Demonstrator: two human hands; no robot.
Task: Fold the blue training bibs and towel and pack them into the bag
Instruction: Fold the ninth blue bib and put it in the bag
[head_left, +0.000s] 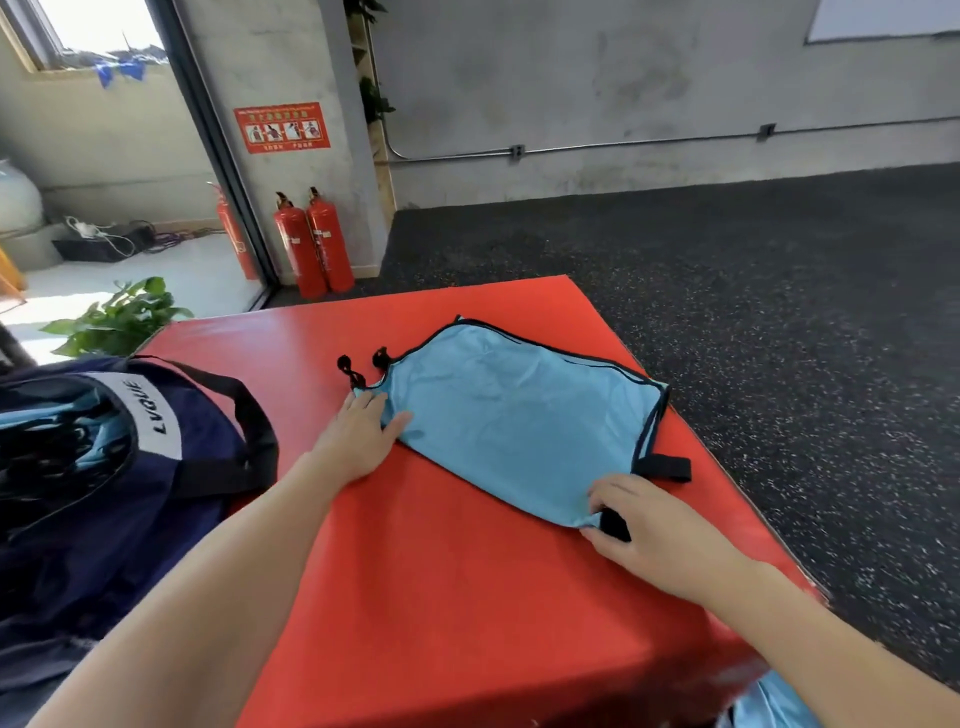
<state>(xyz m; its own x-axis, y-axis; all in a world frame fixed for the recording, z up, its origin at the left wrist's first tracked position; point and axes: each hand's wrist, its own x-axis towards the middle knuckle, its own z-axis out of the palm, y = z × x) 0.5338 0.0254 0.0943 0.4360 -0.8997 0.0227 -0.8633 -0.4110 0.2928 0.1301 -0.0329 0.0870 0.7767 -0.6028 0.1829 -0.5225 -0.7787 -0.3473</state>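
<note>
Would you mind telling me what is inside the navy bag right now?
Through the open top of the navy bag, light blue fabric with dark trim shows, likely bibs already packed. How many there are, and whether the towel lies beneath, is hidden by the bag's walls.

Bib (519, 410): light blue w/ black edge trim & black straps. Counter (441, 571): plain bright red top. Bag (104, 493): dark navy, black handles, white band w/ black lettering; light blue fabric showing inside. Floor (779, 291): dark grey/black w/ white speckles. Fire extinguishers (314, 244): red w/ black tops. Wall sign (282, 127): red w/ white panels. Plant (124, 317): green leaves. Wall (623, 78): mottled grey concrete. More light blue fabric (769, 701) at bottom right.
</note>
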